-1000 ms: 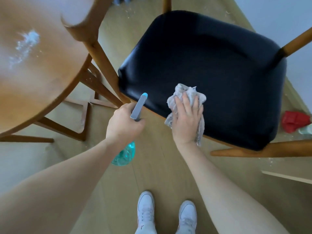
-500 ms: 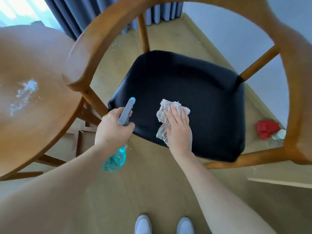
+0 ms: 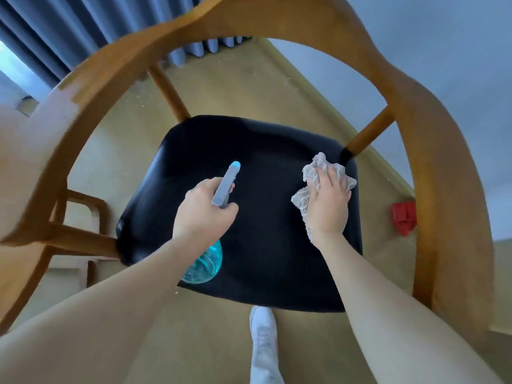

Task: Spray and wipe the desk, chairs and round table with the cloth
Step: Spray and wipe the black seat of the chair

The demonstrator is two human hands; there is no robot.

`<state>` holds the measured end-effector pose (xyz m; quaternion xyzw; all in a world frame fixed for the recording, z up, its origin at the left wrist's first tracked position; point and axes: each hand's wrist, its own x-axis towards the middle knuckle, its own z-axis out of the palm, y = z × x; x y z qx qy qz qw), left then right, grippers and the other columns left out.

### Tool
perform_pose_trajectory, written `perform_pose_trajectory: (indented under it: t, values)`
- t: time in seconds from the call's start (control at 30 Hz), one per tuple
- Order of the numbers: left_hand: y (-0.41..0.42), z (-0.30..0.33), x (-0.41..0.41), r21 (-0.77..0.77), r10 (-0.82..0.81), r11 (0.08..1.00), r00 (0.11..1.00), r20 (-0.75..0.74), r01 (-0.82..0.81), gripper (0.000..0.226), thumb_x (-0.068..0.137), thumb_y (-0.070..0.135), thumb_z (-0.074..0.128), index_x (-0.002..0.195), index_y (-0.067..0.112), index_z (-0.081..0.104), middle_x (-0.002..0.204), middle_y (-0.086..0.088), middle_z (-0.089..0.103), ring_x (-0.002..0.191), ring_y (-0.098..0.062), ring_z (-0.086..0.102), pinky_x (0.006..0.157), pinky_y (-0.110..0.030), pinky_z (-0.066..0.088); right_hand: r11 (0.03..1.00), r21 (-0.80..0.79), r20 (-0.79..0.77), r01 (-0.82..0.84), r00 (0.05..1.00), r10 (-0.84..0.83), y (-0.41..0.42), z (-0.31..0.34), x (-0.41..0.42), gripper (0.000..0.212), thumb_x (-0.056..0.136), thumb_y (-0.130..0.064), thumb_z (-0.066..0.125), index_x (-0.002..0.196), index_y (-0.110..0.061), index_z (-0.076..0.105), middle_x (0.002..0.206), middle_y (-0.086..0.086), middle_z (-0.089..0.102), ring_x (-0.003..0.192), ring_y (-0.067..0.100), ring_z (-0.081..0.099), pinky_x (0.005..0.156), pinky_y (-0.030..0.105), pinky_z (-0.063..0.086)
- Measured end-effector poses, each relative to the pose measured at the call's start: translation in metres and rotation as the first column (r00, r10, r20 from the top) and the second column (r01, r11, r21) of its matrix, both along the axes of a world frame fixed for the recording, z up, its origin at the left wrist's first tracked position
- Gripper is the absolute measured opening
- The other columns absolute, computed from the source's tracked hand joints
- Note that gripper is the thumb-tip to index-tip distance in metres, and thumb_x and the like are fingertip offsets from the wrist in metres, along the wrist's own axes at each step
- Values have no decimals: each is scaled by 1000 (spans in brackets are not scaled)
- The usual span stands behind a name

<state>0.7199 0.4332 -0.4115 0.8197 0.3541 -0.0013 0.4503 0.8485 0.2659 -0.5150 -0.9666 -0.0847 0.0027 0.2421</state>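
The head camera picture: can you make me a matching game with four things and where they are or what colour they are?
Things:
1. teal plastic spray bottle
2. crumpled grey cloth
3. padded chair seat
4. crumpled red item

Matches:
A. on the floor, right of the chair
B. black
C. held in the left hand
D. under the right hand

Pairs: 1-C, 2-D, 3-B, 4-A
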Motion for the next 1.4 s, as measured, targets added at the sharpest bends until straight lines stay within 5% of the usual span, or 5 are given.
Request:
perform_pose_trajectory:
  t: [0.2, 0.5, 0.77, 1.0, 1.4]
  values:
    - [15, -12, 66, -2, 38, 999, 999, -6, -38, 28, 78, 11, 58, 98, 30, 62, 77, 10, 55, 73, -26, 64, 78, -47, 56, 985, -90, -104, 149, 982, -158, -43, -25, 56, 41, 101, -20, 42, 141, -14, 43, 153, 7, 32, 143, 32, 20, 115, 50, 10]
    - [41, -42, 96, -29, 49, 998, 996, -70, -51, 27, 78, 11, 59, 97, 30, 61, 81, 9, 58, 75, -27, 64, 77, -48, 56, 977, -136, 38, 167, 986, -163, -23, -52, 59, 48, 85, 1, 61, 132, -3, 54, 141, 21, 46, 131, 53, 34, 104, 64, 27]
    - [62, -41, 94, -65, 40, 997, 995, -88, -46, 28, 77, 11, 58, 96, 31, 62, 80, 12, 57, 74, -23, 63, 78, -47, 56, 978, -202, -46, -53, 998, 45, 63, -47, 64, 55, 86, 1, 60, 139, -5, 45, 151, 15, 33, 140, 47, 19, 112, 60, 20]
    - [100, -47, 60, -67, 94, 993, 990, -103, -101, 26, 79, 11, 59, 93, 33, 60, 78, 11, 56, 73, -21, 62, 76, -46, 57, 975, -220, -118, -11, 993, -15, 105, -38, 63, 54, 93, -8, 52, 145, -9, 36, 156, 10, 23, 143, 43, 7, 116, 54, 8]
    - [148, -52, -8, -47, 328, 942, 942, -71, -332, 31, 80, 14, 61, 73, 41, 47, 85, -3, 59, 76, -32, 64, 75, -49, 57, 860, -214, -153, -464, 885, 440, 274, -40, 17, 51, 99, -17, 44, 148, -17, 28, 159, 1, 13, 145, 38, 2, 117, 49, 7]
